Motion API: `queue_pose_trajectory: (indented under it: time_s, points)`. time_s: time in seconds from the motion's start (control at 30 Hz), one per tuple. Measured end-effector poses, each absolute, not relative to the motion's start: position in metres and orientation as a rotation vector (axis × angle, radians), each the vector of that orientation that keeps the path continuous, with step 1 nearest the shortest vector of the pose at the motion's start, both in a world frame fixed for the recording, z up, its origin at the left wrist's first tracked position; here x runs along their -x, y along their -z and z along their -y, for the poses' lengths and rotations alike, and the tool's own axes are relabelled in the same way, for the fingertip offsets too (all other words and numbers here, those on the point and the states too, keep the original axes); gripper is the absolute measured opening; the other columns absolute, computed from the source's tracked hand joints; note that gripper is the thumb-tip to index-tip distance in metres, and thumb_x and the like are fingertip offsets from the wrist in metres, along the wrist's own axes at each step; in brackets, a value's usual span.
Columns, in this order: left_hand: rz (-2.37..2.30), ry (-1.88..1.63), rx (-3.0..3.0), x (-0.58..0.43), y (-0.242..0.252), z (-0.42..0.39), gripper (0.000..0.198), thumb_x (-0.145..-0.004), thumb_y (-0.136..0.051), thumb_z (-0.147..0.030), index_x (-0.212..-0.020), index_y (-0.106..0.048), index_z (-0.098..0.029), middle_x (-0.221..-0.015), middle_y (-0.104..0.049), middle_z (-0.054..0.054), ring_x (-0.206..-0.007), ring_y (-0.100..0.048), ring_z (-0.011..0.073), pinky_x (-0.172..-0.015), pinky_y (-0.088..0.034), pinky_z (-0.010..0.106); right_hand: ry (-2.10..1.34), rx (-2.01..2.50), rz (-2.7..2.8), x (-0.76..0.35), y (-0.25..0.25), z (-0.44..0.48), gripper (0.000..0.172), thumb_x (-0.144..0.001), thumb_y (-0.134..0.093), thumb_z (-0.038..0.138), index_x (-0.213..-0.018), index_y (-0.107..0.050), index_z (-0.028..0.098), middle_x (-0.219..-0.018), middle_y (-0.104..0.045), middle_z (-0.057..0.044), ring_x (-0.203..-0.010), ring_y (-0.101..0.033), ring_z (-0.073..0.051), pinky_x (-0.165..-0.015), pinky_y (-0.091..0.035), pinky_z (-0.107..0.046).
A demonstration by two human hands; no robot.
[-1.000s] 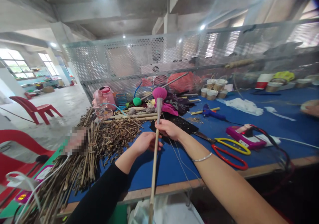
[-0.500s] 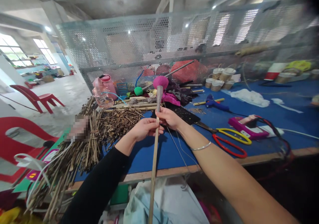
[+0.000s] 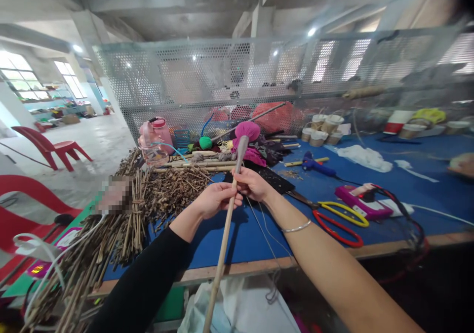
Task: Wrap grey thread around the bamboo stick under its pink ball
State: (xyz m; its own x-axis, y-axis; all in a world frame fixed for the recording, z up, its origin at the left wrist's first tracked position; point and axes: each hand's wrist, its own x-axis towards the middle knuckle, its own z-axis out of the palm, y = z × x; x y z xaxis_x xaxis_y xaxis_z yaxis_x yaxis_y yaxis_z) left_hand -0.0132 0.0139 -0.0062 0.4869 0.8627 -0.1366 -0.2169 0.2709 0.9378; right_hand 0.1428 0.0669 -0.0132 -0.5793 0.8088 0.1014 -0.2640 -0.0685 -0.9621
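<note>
I hold a long pale wooden stick (image 3: pixel 221 254) nearly upright over the near edge of the blue table (image 3: pixel 252 239). My left hand (image 3: pixel 217 198) is closed around the stick, and my right hand (image 3: pixel 252 182) grips it just above. The stick's grey wrapped tip (image 3: pixel 241 147) points up and away. A thin thread (image 3: pixel 267 236) hangs from near my right hand down past the table edge. My left arm wears a black sleeve; a thin bangle sits on my right wrist.
A heap of dry twigs (image 3: pixel 148 199) lies left of my hands. Red and yellow scissors (image 3: pixel 338 219), a pink device (image 3: pixel 365 202), a blue glue gun (image 3: pixel 314 164), yarn balls (image 3: pixel 247 130) and a pink jug (image 3: pixel 155 138) lie on the table. A perforated metal screen (image 3: pixel 222 81) backs it. Red chairs (image 3: pixel 48 150) stand left.
My left hand has moved up and closed on the stick just below my right hand. The stick has tilted, its top leaning right and its lower end swinging left.
</note>
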Motion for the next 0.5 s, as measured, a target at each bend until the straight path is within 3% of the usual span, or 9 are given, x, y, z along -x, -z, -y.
queue_pose_trajectory:
  time_s: [0.13,0.23,0.33,0.5]
  points:
    - [-0.880,-0.762,-1.049,0.014,0.010,-0.014,0.029,-0.069,-0.069,-0.033,-0.086,-0.058,-0.011,-0.072,-0.065,0.007,-0.060,-0.062,0.0124,-0.056,-0.048,0.023,-1.672,0.750,1.511,-0.143,0.020,-0.070,0.031,-0.070,-0.065,0.037,-0.077,-0.041,0.019,-0.045,-0.046,0.008,-0.031,-0.027,-0.003,-0.031,-0.011,-0.017]
    - [-1.018,-0.842,-1.199,0.014,0.019,-0.017,0.030,-0.067,-0.070,-0.037,-0.079,-0.056,-0.013,-0.059,-0.058,0.000,-0.049,-0.055,0.0088,-0.046,-0.042,0.019,-1.606,0.836,1.533,-0.140,0.024,-0.070,0.028,-0.070,-0.064,0.035,-0.074,-0.041,0.019,-0.040,-0.034,0.012,-0.029,-0.020,-0.003,-0.031,-0.009,-0.018]
    - [-1.064,-0.955,-1.332,0.013,0.024,-0.020,0.034,-0.060,-0.075,-0.035,-0.074,-0.054,-0.013,-0.048,-0.050,-0.005,-0.040,-0.046,0.0053,-0.041,-0.035,0.016,-1.567,0.865,1.518,-0.136,0.022,-0.068,0.029,-0.069,-0.065,0.034,-0.073,-0.041,0.019,-0.041,-0.034,0.012,-0.031,-0.021,-0.002,-0.032,-0.010,-0.019]
    - [-0.885,-0.833,-1.103,0.014,0.011,-0.016,0.032,-0.063,-0.074,-0.031,-0.082,-0.059,-0.011,-0.069,-0.064,0.004,-0.057,-0.061,0.0109,-0.053,-0.045,0.020,-1.660,0.740,1.473,-0.138,0.014,-0.066,0.035,-0.068,-0.066,0.041,-0.077,-0.039,0.020,-0.044,-0.038,0.011,-0.032,-0.024,-0.003,-0.032,-0.009,-0.018]
